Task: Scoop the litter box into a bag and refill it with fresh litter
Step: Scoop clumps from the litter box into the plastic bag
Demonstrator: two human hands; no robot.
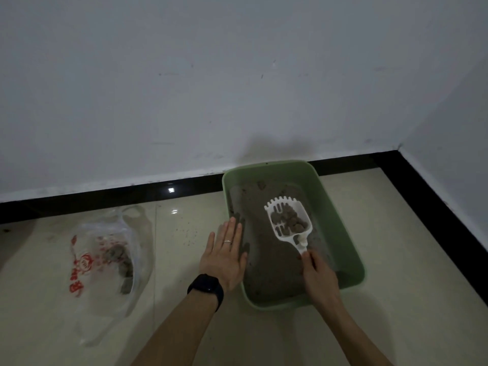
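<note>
Wearing a black watch (206, 287) on the left wrist. Laying the left hand (224, 257) flat, fingers straight and holding nothing, on the left rim of the green litter box (339, 233). Gripping with the right hand (318, 276) the handle of the white scoop (295, 240), fingers curled round it. Keeping the scoop over the grey litter (269, 262) inside the box, with dark clumps (290, 221) in its slotted bowl. Farther left on the tiled floor (179, 260), well apart from the box: a clear plastic bag (105, 241) with red print and grey waste (124, 262) inside. Beyond, a black baseboard (132, 192) and a white wall (184, 88).
</note>
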